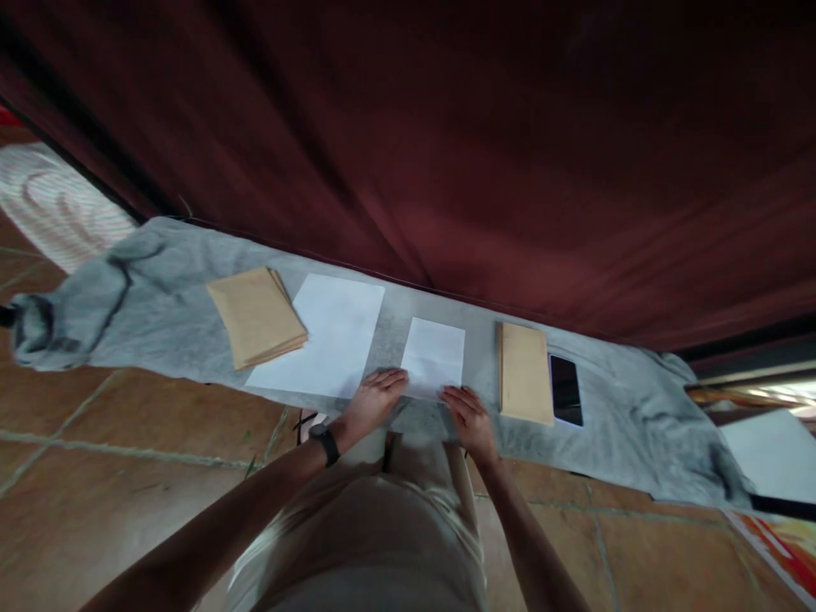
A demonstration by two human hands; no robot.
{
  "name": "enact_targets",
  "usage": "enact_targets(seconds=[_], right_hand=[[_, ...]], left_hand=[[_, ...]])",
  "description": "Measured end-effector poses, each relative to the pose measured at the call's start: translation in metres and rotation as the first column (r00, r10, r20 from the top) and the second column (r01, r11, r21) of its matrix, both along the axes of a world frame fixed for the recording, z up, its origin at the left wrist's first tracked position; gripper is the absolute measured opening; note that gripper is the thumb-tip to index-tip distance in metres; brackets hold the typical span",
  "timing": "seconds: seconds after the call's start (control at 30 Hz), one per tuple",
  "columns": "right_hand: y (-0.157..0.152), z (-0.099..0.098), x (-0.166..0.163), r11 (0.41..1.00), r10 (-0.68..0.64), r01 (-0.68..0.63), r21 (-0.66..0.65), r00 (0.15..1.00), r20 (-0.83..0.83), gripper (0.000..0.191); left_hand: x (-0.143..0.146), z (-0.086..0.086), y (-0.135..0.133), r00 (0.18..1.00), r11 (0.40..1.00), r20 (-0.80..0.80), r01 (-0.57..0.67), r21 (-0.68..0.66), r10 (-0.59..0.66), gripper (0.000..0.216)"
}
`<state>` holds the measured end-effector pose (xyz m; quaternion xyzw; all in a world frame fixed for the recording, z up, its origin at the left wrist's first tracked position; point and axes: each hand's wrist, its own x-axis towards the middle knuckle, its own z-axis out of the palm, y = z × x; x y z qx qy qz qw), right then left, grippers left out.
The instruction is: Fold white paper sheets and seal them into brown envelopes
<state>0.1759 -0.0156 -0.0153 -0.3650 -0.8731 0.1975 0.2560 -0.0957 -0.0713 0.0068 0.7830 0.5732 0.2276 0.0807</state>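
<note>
A small white sheet of paper (pixel 433 348) lies in front of me on a grey cloth-covered surface. My left hand (pixel 381 391), with a dark watch (pixel 326 444) on its wrist, has its fingers closed at the paper's near left corner. At the near right corner, the bent fingers of my right hand (pixel 470 416) hold the edge. The undersides of both hands are hidden. To the left lies a larger white sheet (pixel 337 331), partly covered by a stack of brown envelopes (pixel 258 314).
Right of the paper lies another stack of brown envelopes (pixel 526 372), beside a dark-screened phone (pixel 566 391). The grey cloth (pixel 159 297) covers a narrow table. A dark red curtain (pixel 408 153) hangs behind it. Tiled floor (pixel 146 416) shows on the near side.
</note>
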Motion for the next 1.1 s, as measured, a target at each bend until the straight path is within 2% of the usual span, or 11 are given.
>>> enact_targets(seconds=[0.1, 0.27, 0.43, 0.67, 0.9, 1.1], right_hand=[[-0.002, 0.001, 0.001, 0.998, -0.051, 0.049, -0.037, 0.998, -0.044, 0.032], [-0.004, 0.001, 0.001, 0.993, -0.094, 0.086, -0.076, 0.991, -0.1, 0.026], [0.004, 0.002, 0.003, 0.978, -0.181, 0.163, -0.134, 0.974, -0.137, 0.027], [0.019, 0.002, -0.005, 0.918, -0.368, 0.334, -0.215, 0.918, -0.146, 0.04], [0.026, 0.004, -0.022, 0.888, -0.448, 0.45, -0.099, 0.893, 0.039, 0.043], [0.031, 0.018, -0.035, 0.797, -0.546, 0.596, -0.091, 0.777, 0.313, 0.036]], left_hand=[[-0.007, -0.002, -0.002, 0.99, 1.0, 0.143, -0.005, 0.001, 0.005, 0.021], [-0.007, 0.0, -0.007, 0.957, 0.999, 0.286, -0.037, -0.037, 0.046, 0.022], [-0.005, 0.0, 0.001, 0.947, 0.99, 0.291, -0.118, -0.075, 0.135, 0.025], [0.011, -0.001, 0.018, 0.903, 0.937, 0.251, -0.339, -0.081, 0.349, 0.019], [0.015, 0.004, 0.028, 0.865, 0.876, 0.156, -0.452, -0.169, 0.476, 0.019], [0.018, 0.019, 0.049, 0.835, 0.797, 0.027, -0.513, -0.32, 0.549, 0.024]])
